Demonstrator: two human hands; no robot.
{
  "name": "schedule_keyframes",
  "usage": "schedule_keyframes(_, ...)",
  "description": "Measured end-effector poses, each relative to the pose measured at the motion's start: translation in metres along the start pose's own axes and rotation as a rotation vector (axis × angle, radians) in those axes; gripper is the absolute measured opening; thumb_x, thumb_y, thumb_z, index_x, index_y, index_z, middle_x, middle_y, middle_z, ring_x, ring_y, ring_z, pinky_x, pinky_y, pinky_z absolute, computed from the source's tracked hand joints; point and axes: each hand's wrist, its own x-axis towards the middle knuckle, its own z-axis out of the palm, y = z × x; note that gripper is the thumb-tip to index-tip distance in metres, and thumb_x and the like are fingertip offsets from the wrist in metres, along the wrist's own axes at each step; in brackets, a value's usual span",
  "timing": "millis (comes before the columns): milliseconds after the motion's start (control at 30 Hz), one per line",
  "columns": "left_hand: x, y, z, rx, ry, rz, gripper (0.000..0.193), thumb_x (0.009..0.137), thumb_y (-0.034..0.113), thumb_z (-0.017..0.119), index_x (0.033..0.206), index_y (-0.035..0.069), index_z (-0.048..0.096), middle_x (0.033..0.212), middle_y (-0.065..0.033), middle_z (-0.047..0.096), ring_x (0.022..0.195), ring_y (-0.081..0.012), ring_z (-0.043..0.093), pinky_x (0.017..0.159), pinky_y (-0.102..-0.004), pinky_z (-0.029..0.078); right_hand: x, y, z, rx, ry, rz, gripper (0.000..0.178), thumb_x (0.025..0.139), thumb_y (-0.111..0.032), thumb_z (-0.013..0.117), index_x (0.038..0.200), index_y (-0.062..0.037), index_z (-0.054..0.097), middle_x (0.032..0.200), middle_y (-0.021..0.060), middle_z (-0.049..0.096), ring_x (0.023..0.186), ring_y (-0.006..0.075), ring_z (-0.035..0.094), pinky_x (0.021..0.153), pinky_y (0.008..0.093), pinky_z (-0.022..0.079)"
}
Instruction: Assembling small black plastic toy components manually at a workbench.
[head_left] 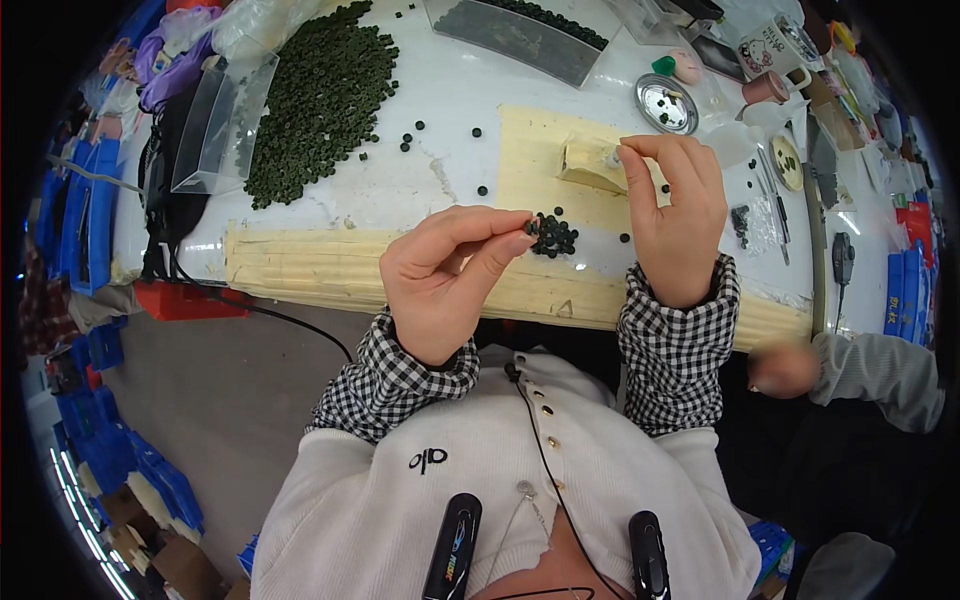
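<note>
My left hand (438, 275) is closed in a pinch at the left edge of a small heap of dark green round pieces (558, 238). A small dark green piece shows at its fingertips. My right hand (686, 215) is also pinched, thumb to forefinger, beside the right end of a pale yellow block (592, 165). Something tiny and whitish shows at those fingertips, too small to name. Under the block lies a yellow sheet (525, 135) on the white table. A few loose dark pieces (482, 190) are scattered around.
A large pile of dark green pieces (320, 110) lies at the left, against a clear plastic tray (215, 135). Another clear tray (510, 45) stands at the back. At right are a round metal tin (666, 104), a mug (765, 50) and another person's hand (785, 369).
</note>
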Motion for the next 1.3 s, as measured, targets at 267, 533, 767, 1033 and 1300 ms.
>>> schedule_keyframes(267, 0.000, 0.001, -0.006, 0.190, -0.081, 0.122, 0.017, 0.085, -0.010, 0.062, 0.101, -0.007, 0.064, 0.096, -0.0149, 0.067, 0.087, -0.0182, 0.066, 0.078, -0.0267, 0.053, -0.008, -0.021, -0.014, 0.058, 0.030, 0.042, 0.016, 0.077, -0.002, 0.070, 0.093, -0.0033, 0.068, 0.083, 0.0089, 0.061, 0.077, 0.0248, 0.056, 0.068, 0.0332, 0.045)
schedule_keyframes(533, 0.002, 0.003, 0.000, 0.191, -0.064, 0.155, 0.019, 0.081, -0.007, 0.067, 0.100, -0.003, 0.067, 0.092, -0.0119, 0.069, 0.082, -0.0156, 0.065, 0.072, -0.0245, 0.050, -0.030, -0.054, -0.025, 0.442, -0.138, 0.112, 0.022, 0.073, 0.003, 0.072, 0.095, -0.0025, 0.070, 0.084, 0.0083, 0.061, 0.077, 0.0226, 0.057, 0.068, 0.0304, 0.046)
schedule_keyframes(767, 0.004, 0.006, 0.003, 0.231, -0.078, 0.196, 0.020, 0.080, -0.007, 0.068, 0.099, -0.001, 0.069, 0.091, -0.0113, 0.070, 0.082, -0.0162, 0.066, 0.071, -0.0251, 0.051, -0.034, -0.056, -0.028, 0.526, -0.185, 0.089, 0.032, 0.074, 0.005, 0.070, 0.105, -0.0029, 0.069, 0.087, 0.0087, 0.062, 0.077, 0.0218, 0.057, 0.067, 0.0293, 0.046)
schedule_keyframes(1033, 0.004, 0.006, 0.007, 0.169, -0.109, 0.177, 0.021, 0.080, -0.009, 0.067, 0.100, -0.003, 0.068, 0.092, -0.0121, 0.069, 0.083, -0.0166, 0.066, 0.072, -0.0249, 0.052, -0.038, -0.054, -0.028, 0.582, -0.172, 0.110, 0.032, 0.075, 0.006, 0.069, 0.106, -0.0023, 0.069, 0.088, 0.0089, 0.063, 0.076, 0.0212, 0.057, 0.067, 0.0291, 0.045)
schedule_keyframes(1300, 0.004, 0.005, 0.011, 0.087, -0.129, 0.136, 0.021, 0.080, -0.010, 0.066, 0.101, -0.004, 0.068, 0.092, -0.0124, 0.069, 0.084, -0.0163, 0.066, 0.073, -0.0242, 0.051, -0.039, -0.052, -0.032, 0.585, -0.158, 0.105, 0.031, 0.075, 0.006, 0.069, 0.105, -0.0021, 0.069, 0.088, 0.0086, 0.062, 0.075, 0.0207, 0.056, 0.066, 0.0287, 0.045)
